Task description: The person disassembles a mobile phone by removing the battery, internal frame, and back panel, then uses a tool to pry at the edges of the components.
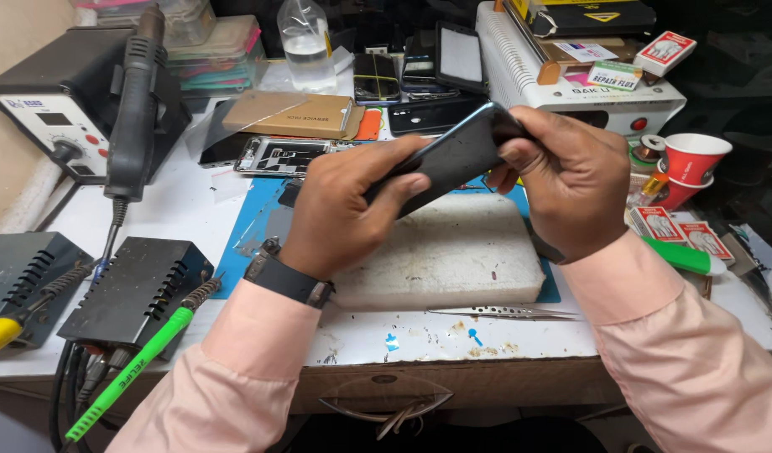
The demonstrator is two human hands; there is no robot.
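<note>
I hold a dark smartphone [455,156] tilted above the bench with both hands. My left hand [340,210] grips its lower end, fingers wrapped over the edge. My right hand [571,180] pinches the upper end. Below the phone lies a thick white pad [440,256] on a blue work mat [250,222]. Steel tweezers [503,313] rest on the bench in front of the pad. A black band sits on my left wrist.
A hot-air station [54,105] with its black wand [134,109] stands at the left, two dark soldering stands [138,285] and a green-handled iron [130,377] below it. Phones and parts [281,155] lie behind; a bottle [308,46], white machine [571,84] and red cups [688,164] stand farther back and right.
</note>
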